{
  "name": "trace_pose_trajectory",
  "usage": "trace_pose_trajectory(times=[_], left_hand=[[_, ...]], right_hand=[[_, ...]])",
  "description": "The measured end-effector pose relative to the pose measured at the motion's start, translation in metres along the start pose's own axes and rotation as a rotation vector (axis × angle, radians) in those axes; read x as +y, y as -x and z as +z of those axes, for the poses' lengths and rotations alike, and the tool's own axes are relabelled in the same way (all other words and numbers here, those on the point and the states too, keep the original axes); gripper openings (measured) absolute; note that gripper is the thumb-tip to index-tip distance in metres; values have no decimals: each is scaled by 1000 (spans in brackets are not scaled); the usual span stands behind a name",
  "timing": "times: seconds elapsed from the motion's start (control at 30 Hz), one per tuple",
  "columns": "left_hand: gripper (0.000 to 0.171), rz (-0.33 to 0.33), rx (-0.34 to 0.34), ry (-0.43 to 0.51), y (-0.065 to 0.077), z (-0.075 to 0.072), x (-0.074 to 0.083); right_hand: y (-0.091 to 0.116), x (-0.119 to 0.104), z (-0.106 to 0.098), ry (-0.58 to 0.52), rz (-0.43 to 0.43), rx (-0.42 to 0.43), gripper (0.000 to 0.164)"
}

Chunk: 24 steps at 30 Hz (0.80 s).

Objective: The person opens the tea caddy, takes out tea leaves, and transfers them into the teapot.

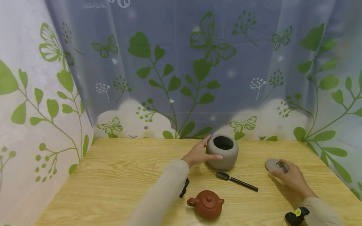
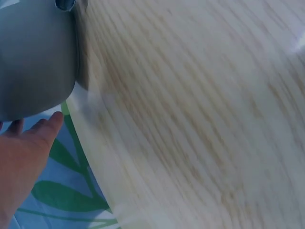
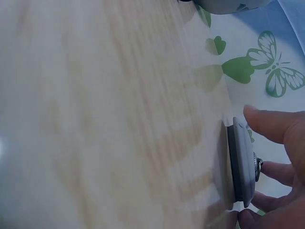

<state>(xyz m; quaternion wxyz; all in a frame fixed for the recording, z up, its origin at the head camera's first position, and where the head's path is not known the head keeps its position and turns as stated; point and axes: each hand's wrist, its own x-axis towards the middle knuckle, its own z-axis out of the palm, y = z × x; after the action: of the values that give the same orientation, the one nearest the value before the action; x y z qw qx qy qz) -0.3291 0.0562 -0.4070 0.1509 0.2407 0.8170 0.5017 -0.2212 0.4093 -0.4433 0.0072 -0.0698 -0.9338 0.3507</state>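
A round grey jar [image 1: 223,159] with a dark open mouth stands on the table near the back. My left hand [image 1: 200,153] holds it from the left, thumb across the front and fingers at the far side. In the left wrist view, fingers [image 2: 40,131] lie against the grey jar wall [image 2: 35,57]. To the right, my right hand [image 1: 292,177] grips a flat grey lid [image 1: 272,164] by its edge, low at the tabletop. The right wrist view shows the lid [image 3: 244,162] edge-on, with a dark underside and a small metal ring knob beside my fingers.
A black scoop [image 1: 237,182] lies in front of the jar. Nearer to me, a reddish-brown teapot [image 1: 208,205] with its lid on stands on the wooden table [image 1: 117,181]. Patterned curtains [image 1: 179,69] hang behind the table and along both sides.
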Motion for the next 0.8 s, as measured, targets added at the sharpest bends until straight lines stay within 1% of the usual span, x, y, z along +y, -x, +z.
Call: trace_pose_trajectory(times=[0.17, 0.33, 0.43, 0.6, 0.8], left_hand=[[102, 19, 19, -1, 0, 4, 3], [102, 10, 33, 3, 0, 6, 5], [102, 2, 37, -2, 0, 5, 6], [103, -5, 35, -14, 0, 4, 7], [103, -9, 34, -20, 1, 3, 7]], right_hand=[[-3, -3, 0, 30, 32, -12, 89], [-3, -5, -2, -12, 70, -32, 89], [-3, -5, -2, -15, 71, -25, 87], [-5, -2, -2, 25, 56, -7, 88], [-7, 0, -2, 14, 56, -25, 92]])
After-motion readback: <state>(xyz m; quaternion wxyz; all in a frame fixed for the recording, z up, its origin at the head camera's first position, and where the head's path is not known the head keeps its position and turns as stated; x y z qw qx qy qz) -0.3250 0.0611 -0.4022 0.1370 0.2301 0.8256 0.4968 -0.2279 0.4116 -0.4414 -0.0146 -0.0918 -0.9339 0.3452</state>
